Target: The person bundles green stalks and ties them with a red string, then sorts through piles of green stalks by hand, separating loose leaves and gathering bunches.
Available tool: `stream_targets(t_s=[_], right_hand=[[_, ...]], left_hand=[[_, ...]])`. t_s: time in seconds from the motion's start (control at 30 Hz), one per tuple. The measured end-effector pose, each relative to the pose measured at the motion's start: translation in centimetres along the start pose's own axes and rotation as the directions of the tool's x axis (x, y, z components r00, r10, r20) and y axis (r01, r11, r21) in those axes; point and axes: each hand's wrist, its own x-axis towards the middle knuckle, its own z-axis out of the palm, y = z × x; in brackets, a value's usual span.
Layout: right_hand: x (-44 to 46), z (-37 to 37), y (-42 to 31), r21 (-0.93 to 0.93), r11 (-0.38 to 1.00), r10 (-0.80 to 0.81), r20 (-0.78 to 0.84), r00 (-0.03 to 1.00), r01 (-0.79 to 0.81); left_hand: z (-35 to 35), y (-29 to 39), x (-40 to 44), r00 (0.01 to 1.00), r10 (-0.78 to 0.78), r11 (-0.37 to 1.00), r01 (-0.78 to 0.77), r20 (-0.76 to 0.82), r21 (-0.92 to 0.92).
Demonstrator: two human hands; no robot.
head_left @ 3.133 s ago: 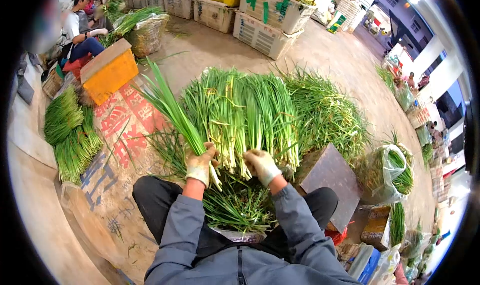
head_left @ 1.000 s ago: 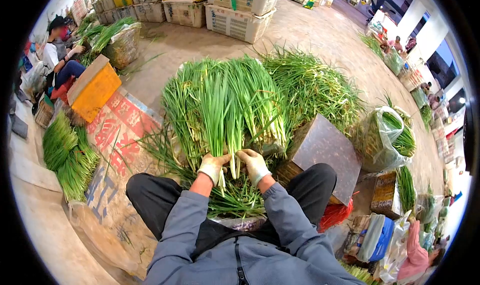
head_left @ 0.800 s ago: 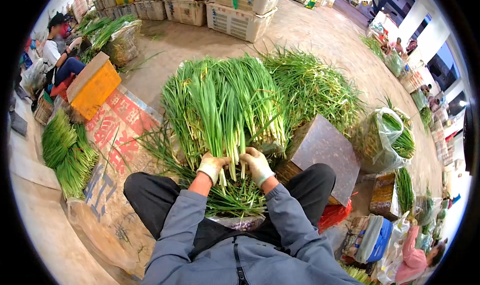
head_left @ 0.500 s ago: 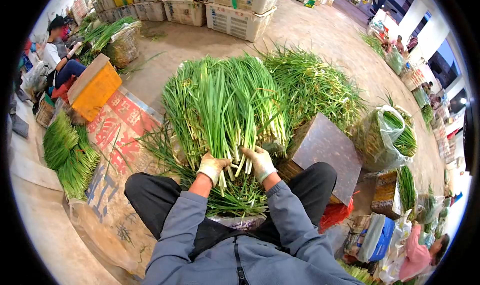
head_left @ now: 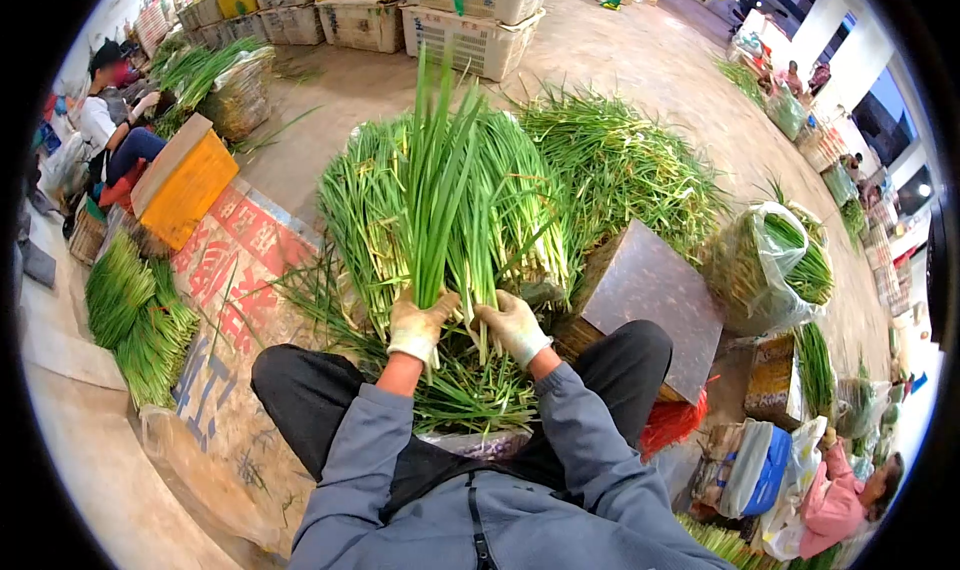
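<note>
My left hand [head_left: 420, 328], in a pale work glove, is closed around the white lower ends of a bunch of garlic chives [head_left: 437, 190], whose green leaves stand up and fan out. Beside it my gloved right hand [head_left: 512, 328] grips the pale ends of a smaller bunch of garlic chives [head_left: 482, 270]. Behind both hands lies a big heap of garlic chives [head_left: 365, 190], leaves pointing away from me. Loose leaves and stalks [head_left: 470, 395] cover the spot below my hands, between my knees.
Another pile of chives [head_left: 630, 160] spreads at the right rear. A dark-topped box [head_left: 655, 310] stands by my right knee, near a plastic bag of chives [head_left: 765, 270]. Left are an orange box [head_left: 190, 190] and tied bundles [head_left: 140, 320]. White crates [head_left: 475, 40] are stacked behind. Other people sit at both sides.
The bunch in my left hand has swung up, its leaf tips now reaching higher, toward the crates. My right hand stays about where it was, still gripping stalks.
</note>
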Motion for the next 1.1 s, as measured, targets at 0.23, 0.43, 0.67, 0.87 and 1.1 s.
stream_targets(t_s=[0.23,0.43,0.67,0.87,1.1], right_hand=[[-3.2,2.7,-2.6,-0.253,0.963,-0.073,0.102,0.992,0.097],[-4.3,1.8,-2.4,0.215,0.967,0.113,0.106,0.988,-0.134],[-3.9,4.4,-2.6,-0.55,0.833,-0.069,0.017,0.997,0.067],[-3.8,3.7,-1.7,-0.284,0.958,-0.044,0.005,0.999,0.044],[-4.3,3.1,-1.5,0.257,0.958,0.145,-0.058,0.988,-0.126]], left_hand=[[-0.1,1.9,-0.3,0.901,-0.321,0.889,0.393,0.291,-0.235],[-0.5,-2.1,1.4,0.92,-0.333,0.885,0.381,0.208,-0.267],[-0.8,0.6,-0.2,0.891,-0.303,0.908,0.378,0.337,-0.183],[-1.2,0.6,-0.3,0.903,-0.35,0.854,0.417,0.249,-0.31],[-1.2,0.0,0.4,0.882,-0.332,0.712,0.466,0.334,-0.525]])
